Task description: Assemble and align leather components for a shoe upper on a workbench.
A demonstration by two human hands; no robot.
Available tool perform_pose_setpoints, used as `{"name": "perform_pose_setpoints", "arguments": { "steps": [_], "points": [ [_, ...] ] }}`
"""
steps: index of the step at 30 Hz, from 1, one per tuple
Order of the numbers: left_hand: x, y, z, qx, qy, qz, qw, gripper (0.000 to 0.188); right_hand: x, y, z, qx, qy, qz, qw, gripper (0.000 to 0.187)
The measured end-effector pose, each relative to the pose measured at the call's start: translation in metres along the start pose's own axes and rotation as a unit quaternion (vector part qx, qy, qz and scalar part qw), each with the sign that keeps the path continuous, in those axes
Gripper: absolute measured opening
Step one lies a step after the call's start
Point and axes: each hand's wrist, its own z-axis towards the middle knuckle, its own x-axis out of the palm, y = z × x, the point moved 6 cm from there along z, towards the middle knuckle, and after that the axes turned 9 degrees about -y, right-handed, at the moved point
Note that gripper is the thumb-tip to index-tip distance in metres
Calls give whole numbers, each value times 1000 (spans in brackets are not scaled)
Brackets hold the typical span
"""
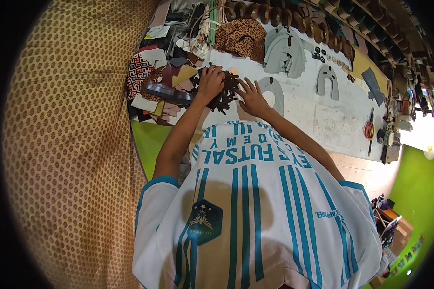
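A loose pile of short dark brown strips [224, 99] lies on the white worktable. Over its left side is my left hand [211, 83], its bent fingers closed on some of the strips; the fingertips are partly hidden. My right hand [253, 98] rests just right of the pile with its fingers spread apart and nothing visible in them. Its fingers lie next to the left edge of a grey U-shaped piece [276, 96] that has a small dark brown strip at its top.
Left of the pile lie fabric and leather scraps [142, 72] and a dark block-like object [169, 93]. Farther back are a leopard-print cloth [241, 38] and stacked grey U-shaped pieces [284, 50]. Scissors [370, 130] lie at the right; a patterned curtain [77, 144] hangs at the left.
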Motion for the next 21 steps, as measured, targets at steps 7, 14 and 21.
{"name": "perform_pose_setpoints", "arguments": {
  "steps": [7,14,21],
  "points": [
    [-6,1,4,-11,4,-36,999,21,10,-10,46,39,-37,16,998,41],
    [-42,-6,-4,-83,-91,-108,987,26,-13,-9,53,88,-119,61,987,27],
    [-56,-29,1,-99,-118,-124,980,27,2,-32,56,284,-143,475,821,28]
  ]
}}
